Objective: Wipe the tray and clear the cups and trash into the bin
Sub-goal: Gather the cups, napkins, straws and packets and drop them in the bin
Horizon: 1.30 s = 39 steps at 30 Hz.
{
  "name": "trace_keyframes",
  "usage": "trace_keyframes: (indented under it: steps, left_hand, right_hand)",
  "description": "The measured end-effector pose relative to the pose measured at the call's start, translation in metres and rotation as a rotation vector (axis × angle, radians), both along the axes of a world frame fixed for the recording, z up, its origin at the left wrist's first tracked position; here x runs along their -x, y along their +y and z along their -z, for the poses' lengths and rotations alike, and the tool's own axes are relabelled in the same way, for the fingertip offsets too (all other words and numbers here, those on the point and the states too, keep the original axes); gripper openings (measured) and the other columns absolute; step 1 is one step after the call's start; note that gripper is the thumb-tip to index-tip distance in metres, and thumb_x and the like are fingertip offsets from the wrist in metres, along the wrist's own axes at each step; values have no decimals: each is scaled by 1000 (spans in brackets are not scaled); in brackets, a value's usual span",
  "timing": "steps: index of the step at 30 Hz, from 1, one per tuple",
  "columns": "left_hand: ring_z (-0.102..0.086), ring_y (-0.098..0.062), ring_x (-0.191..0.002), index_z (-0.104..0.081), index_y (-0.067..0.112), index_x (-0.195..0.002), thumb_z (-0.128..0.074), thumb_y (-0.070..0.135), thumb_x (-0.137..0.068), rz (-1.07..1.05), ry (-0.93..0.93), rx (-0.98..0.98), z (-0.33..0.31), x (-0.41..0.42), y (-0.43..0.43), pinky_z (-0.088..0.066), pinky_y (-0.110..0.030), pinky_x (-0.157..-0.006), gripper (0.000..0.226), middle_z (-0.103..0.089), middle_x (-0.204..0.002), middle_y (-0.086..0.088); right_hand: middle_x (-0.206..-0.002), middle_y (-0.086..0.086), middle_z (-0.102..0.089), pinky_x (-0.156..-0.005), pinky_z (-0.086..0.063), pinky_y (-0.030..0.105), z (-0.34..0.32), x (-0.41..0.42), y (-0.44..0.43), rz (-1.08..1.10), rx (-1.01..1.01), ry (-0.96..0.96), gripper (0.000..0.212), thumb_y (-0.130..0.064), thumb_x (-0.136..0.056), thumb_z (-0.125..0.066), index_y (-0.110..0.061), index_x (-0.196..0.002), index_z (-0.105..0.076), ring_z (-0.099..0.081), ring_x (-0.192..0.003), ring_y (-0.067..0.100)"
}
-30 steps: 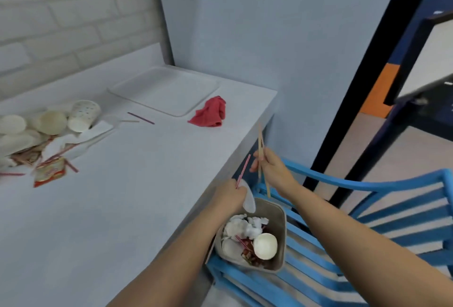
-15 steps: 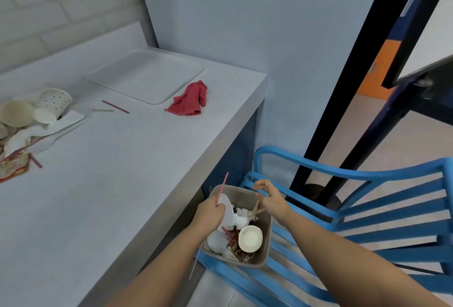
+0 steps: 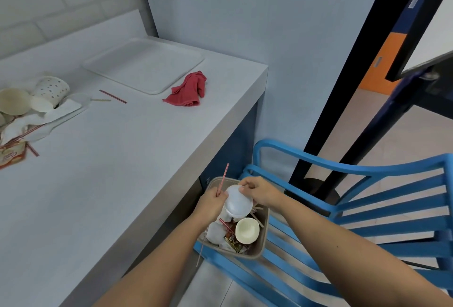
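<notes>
Head view, white counter (image 3: 122, 171), blue chair (image 3: 343, 168), left hand (image 3: 212, 202) gripping straw (image 3: 224, 179), right hand (image 3: 259, 190) pinching lid (image 3: 238, 202)

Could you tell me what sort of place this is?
Probably a café or canteen clearing area: a counter with a serving tray, used paper cups, and a trash bin on a blue chair.
</notes>
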State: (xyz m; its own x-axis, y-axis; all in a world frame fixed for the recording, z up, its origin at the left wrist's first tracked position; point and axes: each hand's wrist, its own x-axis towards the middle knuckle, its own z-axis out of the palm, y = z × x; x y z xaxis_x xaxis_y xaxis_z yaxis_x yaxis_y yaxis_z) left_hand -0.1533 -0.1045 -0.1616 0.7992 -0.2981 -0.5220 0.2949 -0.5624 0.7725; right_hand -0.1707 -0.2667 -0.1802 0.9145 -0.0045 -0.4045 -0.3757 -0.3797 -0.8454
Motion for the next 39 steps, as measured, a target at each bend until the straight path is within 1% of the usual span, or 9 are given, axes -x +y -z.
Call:
trace_keyframes:
  steps: [6,9,13,20,27,31,33,35,39]
  left_hand:
    - [-46,-13,-66,-51,19,-76,-34,17,-99,-119,-91,-19,7,3,15,-38,-29,-70,29,-49,-70,1]
    - [-43,-9,-60,-51,19,-75,-33,17,-100,-115,-128,29,5,5,18,-37,-25,-57,30,-46,-65,3]
    - [-44,-12,-59,-53,12,-83,-32,15,-100,-120,-125,128,1,10,19,-40,-23,-59,28,-45,-63,0]
    - [-40,-11,-58,-54,13,-80,-33,13,-101,-44,-73,254,-6,18,15,-37,-19,-55,29,-44,-63,0]
    - [-46,0,-55,-53,25,-83,-33,-3,-94,12,-182,255,-22,21,-6,-37,-5,-49,36,-49,-67,10]
    - [-62,-13,-91,-57,27,-111,-46,9,-86,14,-167,228,-20,16,-10,-53,-34,-82,33,-64,-98,-1]
    - [-54,-18,-116,-31,21,-142,-51,14,-88,23,-137,193,-24,15,-13,-44,-44,-103,59,-57,-125,-4]
    - [-46,-16,-126,-10,20,-150,-49,11,-92,3,-129,162,-31,14,-15,-38,-41,-109,71,-48,-135,-2]
    - [-41,-14,-130,-12,19,-149,-44,0,-92,-34,-163,174,-34,11,-14,-36,-25,-98,68,-40,-141,-2]
  right_hand:
    - [-88,8,-56,-62,-39,21,27,14,10,-136,317,32,16,-14,-92,-54,-9,-103,-65,-49,-83,15]
    - [-94,5,-57,-74,-37,23,44,26,24,-275,416,35,22,-15,-92,-54,-9,-112,-63,-50,-89,16]
    - [-114,13,-63,-83,-43,27,49,34,33,-383,383,117,27,-15,-93,-52,-8,-117,-62,-58,-104,27]
    - [-71,-4,-58,-47,-41,12,-29,10,36,-26,-212,-115,19,-23,-96,-53,-12,-103,-66,-50,-57,2]
    - [-75,0,-63,-59,-48,12,-47,3,36,-101,43,-227,11,-11,-88,-63,-9,-98,-69,-59,-66,7]
    - [-76,1,-63,-62,-44,13,-51,4,29,-86,199,-304,5,-10,-88,-63,-11,-86,-67,-57,-65,11]
    - [-81,-1,-59,-61,-37,9,-52,4,22,-79,346,-353,10,-11,-90,-60,-6,-91,-67,-53,-71,11]
    - [-87,3,-59,-63,-37,12,-47,5,12,-65,458,-369,14,-11,-92,-56,-2,-94,-66,-52,-77,14]
    - [-98,14,-61,-75,-41,29,-27,10,-5,-104,613,-292,17,-12,-94,-50,0,-94,-62,-54,-85,22]
